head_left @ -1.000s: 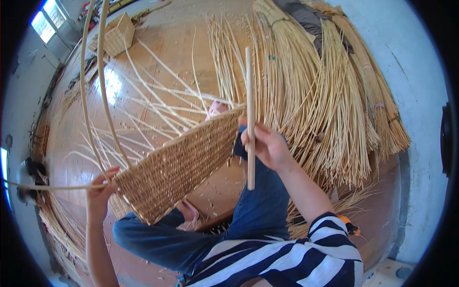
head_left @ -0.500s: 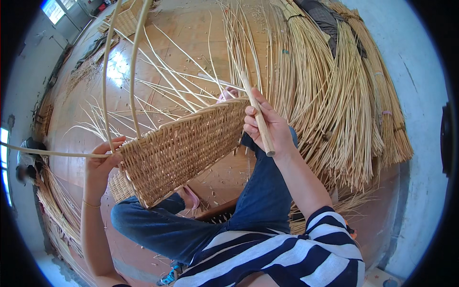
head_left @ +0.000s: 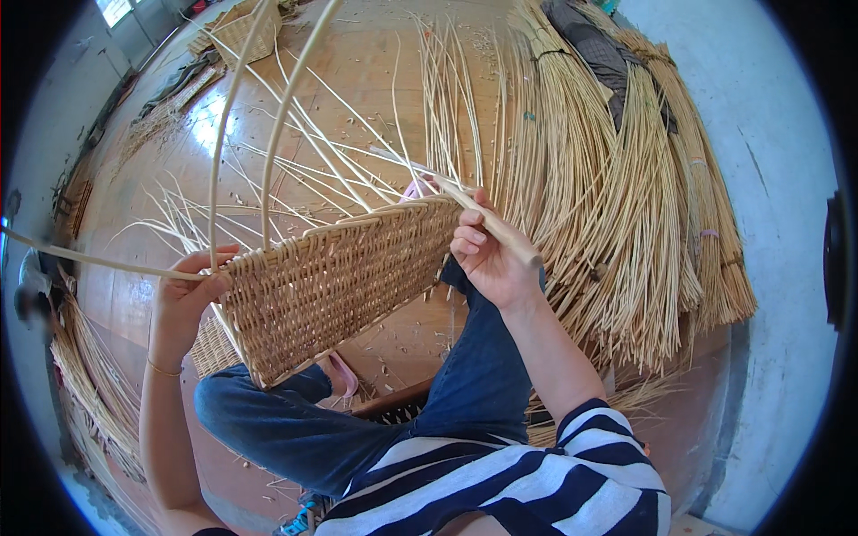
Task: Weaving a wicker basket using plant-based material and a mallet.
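Observation:
A woven wicker basket (head_left: 335, 284) is held up over my lap, one long side facing me and its right end raised. At its upper left corner my left hand (head_left: 189, 290) is closed on the basket, fingers behind and thumb in front. Two thick canes (head_left: 277, 116) rise from the rim near that hand, and another cane (head_left: 98, 259) runs off to the left. My right hand (head_left: 492, 259) is closed on a smooth wooden stick (head_left: 505, 234) beside the basket's upper right corner. The stick slants, with its far tip over the rim; whether it touches is unclear.
Long loose canes (head_left: 313, 134) spread across the floor beyond the basket. Large cane bundles (head_left: 617, 205) lie on the right, with a dark cloth (head_left: 585, 40) on top. More canes (head_left: 94, 384) lie at left. Another basket (head_left: 246, 31) stands far back.
The stick has tipped from steep to a flatter slant, its near end swinging right and up. My left hand keeps its hold on the basket corner. The whole view has shifted slightly.

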The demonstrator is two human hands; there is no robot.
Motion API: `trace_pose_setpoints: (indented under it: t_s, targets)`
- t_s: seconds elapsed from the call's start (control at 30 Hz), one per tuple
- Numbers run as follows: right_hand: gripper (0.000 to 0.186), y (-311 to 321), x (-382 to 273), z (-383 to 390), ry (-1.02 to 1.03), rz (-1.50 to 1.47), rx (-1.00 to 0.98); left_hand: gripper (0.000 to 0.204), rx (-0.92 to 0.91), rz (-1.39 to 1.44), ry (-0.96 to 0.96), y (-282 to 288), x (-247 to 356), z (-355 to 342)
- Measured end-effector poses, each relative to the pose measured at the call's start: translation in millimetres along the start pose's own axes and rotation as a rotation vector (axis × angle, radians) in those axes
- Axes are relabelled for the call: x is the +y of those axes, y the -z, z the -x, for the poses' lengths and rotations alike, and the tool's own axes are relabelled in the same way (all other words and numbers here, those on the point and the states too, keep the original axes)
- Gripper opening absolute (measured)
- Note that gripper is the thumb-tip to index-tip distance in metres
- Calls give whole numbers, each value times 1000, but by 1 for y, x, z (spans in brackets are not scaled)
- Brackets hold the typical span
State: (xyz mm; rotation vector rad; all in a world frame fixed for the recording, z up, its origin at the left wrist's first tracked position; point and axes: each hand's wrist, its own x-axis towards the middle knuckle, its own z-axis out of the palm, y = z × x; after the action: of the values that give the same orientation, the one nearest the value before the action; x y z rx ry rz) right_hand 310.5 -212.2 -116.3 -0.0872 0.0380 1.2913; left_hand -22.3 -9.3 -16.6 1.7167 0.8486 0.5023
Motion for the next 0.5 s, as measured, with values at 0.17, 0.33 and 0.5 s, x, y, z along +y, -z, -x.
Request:
trace_pose_setpoints:
  t_s: [0.17,0.33,0.5]
  targets:
    - [30,-27,-19,9,283,1053,-96,24,-13,13,-12,-8,2,0]
    - [23,-79,-34,-8,936,1974,-36,24,22,-27,-17,-8,5,1]
    - [23,-119,-13,-36,918,1470,-168,25,-17,37,-13,-2,7,0]
